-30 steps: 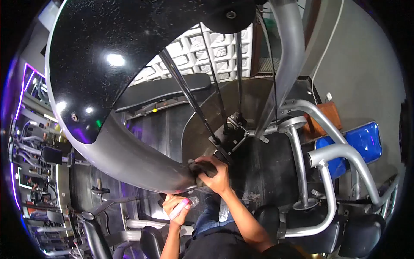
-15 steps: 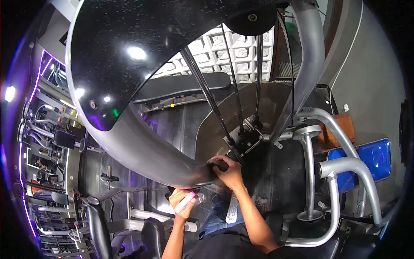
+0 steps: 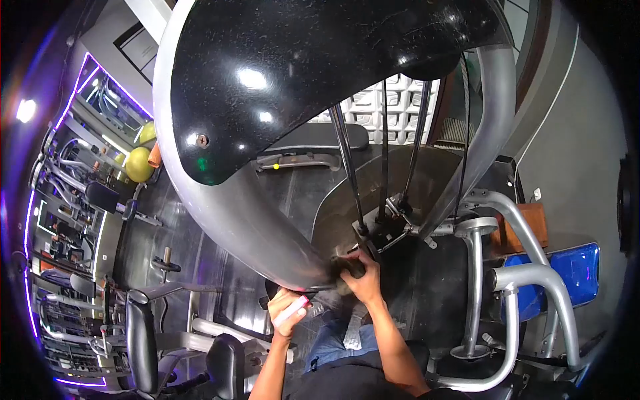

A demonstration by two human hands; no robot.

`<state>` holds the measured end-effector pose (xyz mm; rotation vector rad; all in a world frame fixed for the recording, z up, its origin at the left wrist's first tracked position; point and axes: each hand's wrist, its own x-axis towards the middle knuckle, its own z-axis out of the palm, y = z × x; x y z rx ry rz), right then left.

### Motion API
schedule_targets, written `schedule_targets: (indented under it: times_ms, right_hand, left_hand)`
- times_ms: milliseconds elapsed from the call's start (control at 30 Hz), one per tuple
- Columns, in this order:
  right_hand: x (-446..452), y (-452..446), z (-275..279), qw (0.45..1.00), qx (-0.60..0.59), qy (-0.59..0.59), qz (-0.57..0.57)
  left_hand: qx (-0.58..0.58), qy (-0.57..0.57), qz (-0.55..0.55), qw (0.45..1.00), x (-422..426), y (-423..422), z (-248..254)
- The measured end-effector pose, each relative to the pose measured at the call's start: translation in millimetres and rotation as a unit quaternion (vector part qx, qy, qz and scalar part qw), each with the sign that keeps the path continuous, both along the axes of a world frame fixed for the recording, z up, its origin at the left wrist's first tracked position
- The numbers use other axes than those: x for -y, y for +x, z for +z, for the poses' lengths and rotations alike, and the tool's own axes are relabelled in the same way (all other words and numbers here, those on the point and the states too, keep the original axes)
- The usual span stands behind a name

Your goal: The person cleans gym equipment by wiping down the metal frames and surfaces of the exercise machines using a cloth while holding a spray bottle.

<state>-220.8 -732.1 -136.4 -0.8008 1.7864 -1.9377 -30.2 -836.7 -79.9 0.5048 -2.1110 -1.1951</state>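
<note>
My left hand [image 3: 287,312] is wrapped round a pink and white bottle [image 3: 292,310], just below the lower end of a thick grey curved tube [image 3: 247,220]. Against that tube's end, my right hand [image 3: 362,277] grips a dark cloth [image 3: 347,268], partly hidden by the fingers. A large black panel [image 3: 287,67] covers the upper part of the machine, above both hands. Dark rods [image 3: 348,167] run down behind the tube to a weight carriage [image 3: 380,230].
A blue padded seat [image 3: 577,272] and silver bent tubes [image 3: 520,213] stand at the right. Black pads [image 3: 141,343] are at the lower left. A padded bench [image 3: 320,138] lies behind the rods. Yellow balls [image 3: 139,165] sit at the left.
The view has shifted, so the machine appears farther right and yellow balls show at the left. My right hand and the cloth have moved slightly down along the tube's end. Both hands keep their holds.
</note>
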Motion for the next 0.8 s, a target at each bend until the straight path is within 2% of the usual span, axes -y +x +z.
schedule_targets:
  times_ms: [133,167,300,367,500,567,667,700,800]
  right_hand:
    - [-9.3,1.5,-28.9,0.997,0.006,0.078,0.008]
    - [-8.8,2.2,-32.2,0.998,-0.002,0.062,0.002]
    - [1.9,-4.8,11.0,0.999,-0.034,0.007,0.006]
    - [10.9,-5.1,38.4,0.994,-0.079,-0.074,-0.031]
    - [16.8,1.6,79.8,0.978,-0.144,-0.133,-0.068]
    - [13.0,9.2,73.3,0.975,-0.160,-0.116,-0.097]
    - [-3.2,26.0,51.0,0.973,-0.180,-0.056,-0.130]
    - [-9.4,31.9,39.0,0.975,-0.179,-0.044,-0.125]
    - [-22.3,52.3,16.0,0.977,-0.178,0.008,-0.116]
  left_hand:
    - [0.003,0.012,-0.012,1.000,1.3,-1.0,3.3]
    - [0.001,0.011,-0.011,1.000,1.7,-1.1,3.7]
    - [-0.003,0.062,-0.026,0.998,3.1,-0.3,5.9]
    - [-0.002,0.070,-0.031,0.997,5.3,0.9,6.1]
    - [-0.022,0.143,-0.054,0.988,6.8,8.1,8.7]
    - [-0.019,0.163,-0.122,0.979,13.1,14.6,12.4]
    - [-0.038,0.143,-0.167,0.975,22.4,14.2,27.1]
    - [-0.025,0.159,-0.134,0.978,21.3,14.5,34.9]
    - [-0.019,0.198,-0.160,0.967,32.5,22.4,42.3]
